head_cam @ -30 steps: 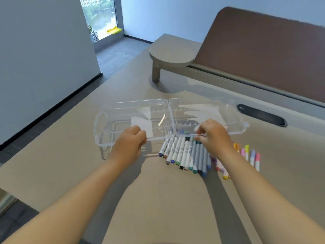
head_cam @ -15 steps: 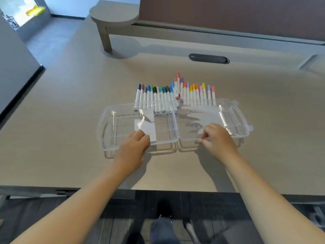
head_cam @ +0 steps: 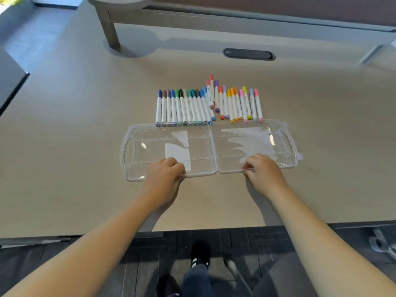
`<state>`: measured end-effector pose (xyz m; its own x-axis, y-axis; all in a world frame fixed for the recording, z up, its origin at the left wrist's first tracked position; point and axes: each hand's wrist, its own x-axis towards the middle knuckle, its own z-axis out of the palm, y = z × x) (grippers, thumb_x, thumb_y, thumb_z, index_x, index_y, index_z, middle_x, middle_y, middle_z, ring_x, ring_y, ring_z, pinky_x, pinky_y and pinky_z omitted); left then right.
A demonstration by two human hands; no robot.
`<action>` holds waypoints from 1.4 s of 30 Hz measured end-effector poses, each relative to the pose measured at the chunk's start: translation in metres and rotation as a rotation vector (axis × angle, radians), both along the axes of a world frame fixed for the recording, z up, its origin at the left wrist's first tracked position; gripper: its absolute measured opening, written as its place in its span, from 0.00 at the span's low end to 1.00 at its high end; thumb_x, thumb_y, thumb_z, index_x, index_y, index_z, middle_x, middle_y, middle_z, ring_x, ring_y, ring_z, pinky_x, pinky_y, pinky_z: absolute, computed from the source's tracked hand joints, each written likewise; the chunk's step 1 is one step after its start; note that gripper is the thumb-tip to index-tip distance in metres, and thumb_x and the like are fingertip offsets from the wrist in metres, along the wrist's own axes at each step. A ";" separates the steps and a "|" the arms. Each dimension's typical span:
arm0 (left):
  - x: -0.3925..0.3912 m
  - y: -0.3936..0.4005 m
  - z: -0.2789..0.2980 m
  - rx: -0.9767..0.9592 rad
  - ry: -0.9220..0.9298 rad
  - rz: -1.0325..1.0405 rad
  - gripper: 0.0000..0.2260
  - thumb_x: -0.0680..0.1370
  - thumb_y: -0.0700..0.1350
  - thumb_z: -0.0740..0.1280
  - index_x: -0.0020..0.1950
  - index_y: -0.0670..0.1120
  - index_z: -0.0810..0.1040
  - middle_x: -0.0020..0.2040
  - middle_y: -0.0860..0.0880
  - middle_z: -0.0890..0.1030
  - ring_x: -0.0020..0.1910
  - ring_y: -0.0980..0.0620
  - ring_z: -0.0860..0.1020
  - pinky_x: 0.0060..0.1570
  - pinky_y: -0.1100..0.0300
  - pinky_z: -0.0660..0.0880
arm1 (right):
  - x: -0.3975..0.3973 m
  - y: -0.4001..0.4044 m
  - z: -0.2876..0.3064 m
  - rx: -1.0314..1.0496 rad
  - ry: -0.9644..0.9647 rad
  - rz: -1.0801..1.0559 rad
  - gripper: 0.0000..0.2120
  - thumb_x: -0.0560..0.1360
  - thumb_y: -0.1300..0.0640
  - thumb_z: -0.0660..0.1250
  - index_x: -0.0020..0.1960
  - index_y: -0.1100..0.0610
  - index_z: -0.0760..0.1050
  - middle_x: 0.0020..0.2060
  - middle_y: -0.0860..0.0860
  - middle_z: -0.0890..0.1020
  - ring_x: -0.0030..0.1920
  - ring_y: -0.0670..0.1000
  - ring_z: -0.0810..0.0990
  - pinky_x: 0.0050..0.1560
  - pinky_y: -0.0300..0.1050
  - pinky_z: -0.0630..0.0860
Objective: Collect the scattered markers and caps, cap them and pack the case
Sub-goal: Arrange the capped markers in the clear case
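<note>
A clear plastic case lies flat and spread open on the tan desk, both halves holding nothing but white labels. My left hand grips the near rim of the left half. My right hand grips the near rim of the right half. Several capped markers with white barrels and coloured caps lie side by side in a row just beyond the case's far edge. One red marker sticks out farther back than the rest.
A dark oval cable slot sits behind the markers. A raised grey shelf on a post runs along the back of the desk. The desk's front edge is near me, with dark floor and my feet below.
The case, which lay beyond the markers, now lies on the near side of them with both hands on its near rim. The camera has tilted down toward the desk's front edge.
</note>
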<state>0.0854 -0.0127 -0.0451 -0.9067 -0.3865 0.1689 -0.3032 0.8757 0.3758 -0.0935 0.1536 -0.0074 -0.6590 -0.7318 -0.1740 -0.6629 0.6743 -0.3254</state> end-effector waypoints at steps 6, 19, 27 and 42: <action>-0.028 -0.026 0.000 0.045 -0.059 0.124 0.04 0.75 0.39 0.67 0.46 0.41 0.81 0.45 0.42 0.79 0.46 0.40 0.75 0.45 0.54 0.66 | -0.023 -0.023 -0.005 -0.039 -0.027 -0.032 0.07 0.75 0.64 0.62 0.49 0.61 0.78 0.50 0.56 0.77 0.55 0.55 0.72 0.53 0.45 0.68; -0.071 -0.051 0.022 0.323 -0.069 0.254 0.07 0.75 0.41 0.66 0.50 0.39 0.78 0.51 0.45 0.77 0.51 0.48 0.72 0.47 0.64 0.63 | -0.073 -0.069 0.016 0.005 -0.170 0.055 0.10 0.72 0.64 0.59 0.49 0.61 0.78 0.52 0.54 0.77 0.53 0.53 0.74 0.52 0.44 0.70; -0.095 -0.084 0.037 0.326 -0.056 0.373 0.09 0.78 0.41 0.61 0.54 0.41 0.76 0.55 0.46 0.76 0.52 0.50 0.72 0.52 0.62 0.66 | -0.076 -0.117 0.018 -0.090 -0.167 0.048 0.11 0.77 0.62 0.57 0.54 0.61 0.76 0.53 0.55 0.78 0.49 0.51 0.74 0.50 0.44 0.72; -0.095 -0.189 0.031 0.326 -0.053 0.486 0.11 0.79 0.43 0.59 0.60 0.43 0.73 0.59 0.46 0.74 0.58 0.49 0.71 0.57 0.59 0.68 | -0.069 -0.271 0.018 -0.142 -0.101 -0.007 0.11 0.78 0.64 0.57 0.59 0.62 0.72 0.55 0.58 0.78 0.55 0.57 0.75 0.47 0.44 0.70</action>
